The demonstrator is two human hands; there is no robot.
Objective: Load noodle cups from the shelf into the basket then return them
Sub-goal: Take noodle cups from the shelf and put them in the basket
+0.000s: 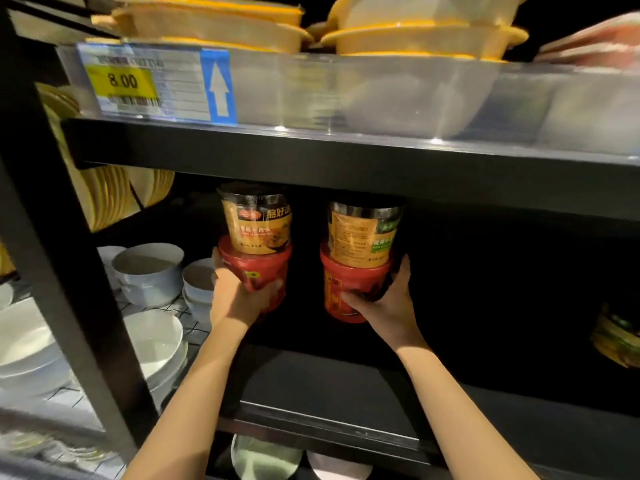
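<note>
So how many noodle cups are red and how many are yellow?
Red noodle cups: 2, one in the left hand at and one in the right hand at.
Yellow noodle cups: 2, stacked on the red ones at and.
Total: 4

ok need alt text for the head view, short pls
Two hands reach into a dark shelf, each gripping the red bottom cup of a two-cup noodle stack: left hand on the left red cup, right hand on the right red cup, a yellow cup atop each. White bowls sit left.
</note>
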